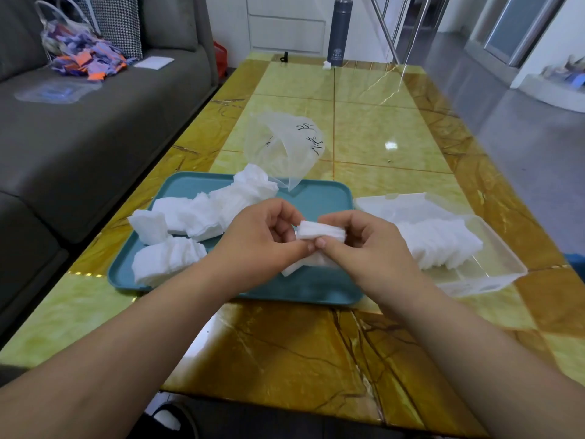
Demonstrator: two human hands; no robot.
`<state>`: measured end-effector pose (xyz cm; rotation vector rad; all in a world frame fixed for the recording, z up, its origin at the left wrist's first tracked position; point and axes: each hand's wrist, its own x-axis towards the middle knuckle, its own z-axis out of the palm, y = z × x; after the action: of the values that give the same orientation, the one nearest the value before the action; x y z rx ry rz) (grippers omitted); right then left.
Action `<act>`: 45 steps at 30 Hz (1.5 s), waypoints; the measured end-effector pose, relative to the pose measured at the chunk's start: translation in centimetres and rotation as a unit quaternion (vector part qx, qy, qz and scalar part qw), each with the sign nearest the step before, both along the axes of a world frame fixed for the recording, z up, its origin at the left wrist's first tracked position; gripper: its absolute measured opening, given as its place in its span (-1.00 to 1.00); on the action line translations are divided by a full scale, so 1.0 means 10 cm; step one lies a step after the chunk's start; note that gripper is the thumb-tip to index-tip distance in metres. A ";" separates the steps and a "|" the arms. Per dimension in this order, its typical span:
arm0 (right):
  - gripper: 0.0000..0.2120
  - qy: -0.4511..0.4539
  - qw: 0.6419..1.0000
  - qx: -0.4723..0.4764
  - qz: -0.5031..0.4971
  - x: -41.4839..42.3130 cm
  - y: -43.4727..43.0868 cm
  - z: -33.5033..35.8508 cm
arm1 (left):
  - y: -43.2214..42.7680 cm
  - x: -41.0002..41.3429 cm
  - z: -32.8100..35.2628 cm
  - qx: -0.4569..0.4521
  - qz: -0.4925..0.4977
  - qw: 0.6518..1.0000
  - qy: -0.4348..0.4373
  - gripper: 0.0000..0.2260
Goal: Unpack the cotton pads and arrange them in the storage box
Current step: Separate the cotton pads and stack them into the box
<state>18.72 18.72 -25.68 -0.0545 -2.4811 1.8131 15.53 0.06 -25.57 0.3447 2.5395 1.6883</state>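
Above the teal tray [316,198] on the table [285,343], the left hand [262,236] and right hand [370,245] share a small stack of cotton pads [319,233]. Each grip is closed round one end with thumb and curled fingers, so the stack's long axis runs left to right between them. Loose pads [190,213] lie heaped over the tray's left and far side below a clear plastic bag [285,144], and just right of the tray the clear storage box [506,264] holds a row of pads [440,245] on edge along its length.
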 end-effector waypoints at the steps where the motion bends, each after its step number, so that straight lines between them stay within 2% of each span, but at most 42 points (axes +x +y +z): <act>1: -0.77 0.004 1.000 0.010 -0.014 -0.01 0.01 0.00 | -0.03 -0.02 -0.01 -0.018 0.012 1.000 0.008 -0.76; 4: -0.81 0.028 0.996 0.053 -0.069 -0.04 0.03 -0.03 | -0.16 -0.08 -0.07 -0.158 0.050 0.985 0.039 -0.76; 6: -0.81 0.043 0.991 0.088 -0.089 -0.06 0.03 -0.06 | -0.19 -0.06 -0.09 -0.250 0.044 0.967 0.020 -0.75; 11: -0.79 0.029 0.984 0.162 -0.071 -0.13 -0.02 -0.20 | -0.13 -0.04 -0.13 -0.303 0.004 0.953 -0.007 -0.63; 13: -0.79 0.014 0.982 0.176 -0.067 -0.16 -0.01 -0.24 | -0.13 -0.04 -0.12 -0.285 0.005 0.958 -0.023 -0.62; 16: -0.78 0.007 0.984 0.166 -0.071 -0.18 0.01 -0.26 | -0.12 -0.03 -0.08 -0.246 0.019 0.968 -0.044 -0.74; 22: -0.68 0.004 0.985 0.168 -0.046 -0.16 0.03 -0.26 | -0.17 -0.03 -0.06 -0.160 0.048 0.985 -0.037 -0.83; 25: -0.69 0.013 0.985 0.167 -0.040 -0.15 0.03 -0.24 | -0.19 -0.01 -0.03 -0.109 0.031 0.993 -0.045 -0.76; 27: -0.73 0.024 0.986 0.162 -0.043 -0.15 0.02 -0.22 | -0.20 0.01 -0.02 -0.113 0.016 0.993 -0.035 -0.74; 30: -0.74 0.038 0.988 0.145 -0.044 -0.15 0.00 -0.20 | -0.20 0.03 -0.01 -0.113 0.004 0.994 -0.010 -0.85; 34: -0.73 0.052 0.989 0.133 -0.041 -0.14 -0.01 -0.20 | -0.19 0.04 -0.03 -0.076 0.000 0.997 0.020 -0.74; 40: -0.71 0.065 0.993 0.087 -0.055 -0.15 -0.01 -0.20 | -0.17 0.03 -0.03 -0.082 0.001 0.995 0.051 -0.70; 45: -0.73 0.068 0.992 0.071 -0.080 -0.17 0.02 -0.18 | -0.15 0.05 0.00 -0.096 -0.030 0.995 0.028 -0.85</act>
<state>16.99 18.94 -27.53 -0.1143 -2.4260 1.5224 16.05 -1.43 -25.56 0.4531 2.6739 1.4204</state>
